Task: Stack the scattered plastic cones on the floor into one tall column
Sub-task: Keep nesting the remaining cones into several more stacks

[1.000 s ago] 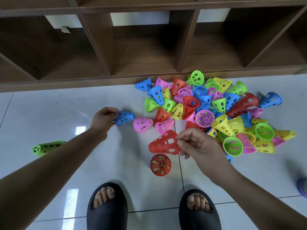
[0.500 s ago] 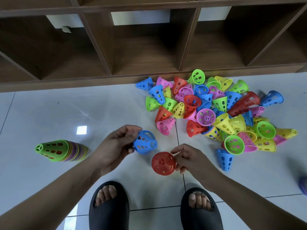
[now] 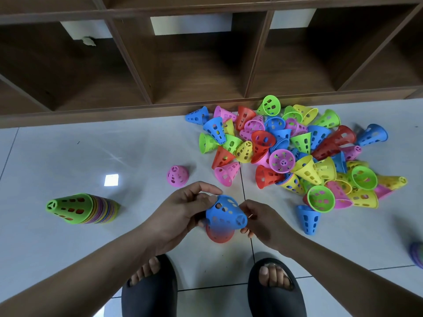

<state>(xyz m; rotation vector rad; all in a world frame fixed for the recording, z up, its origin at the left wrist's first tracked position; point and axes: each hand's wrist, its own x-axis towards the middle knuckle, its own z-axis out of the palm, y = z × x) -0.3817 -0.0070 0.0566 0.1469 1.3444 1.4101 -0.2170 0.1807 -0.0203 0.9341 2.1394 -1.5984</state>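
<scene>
Left grip (image 3: pixel 183 211) and right grip (image 3: pixel 263 223) tight around blue cone (image 3: pixel 225 213) over red cone (image 3: pixel 219 235)

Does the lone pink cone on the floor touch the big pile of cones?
No, the pink cone stands apart, with bare floor between it and the pile.

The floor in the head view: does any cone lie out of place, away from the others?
Yes. One pink cone sits alone on the tiles, left of the big pile and not touching it. It looks odd only because the other loose cones lie heaped together.
</scene>
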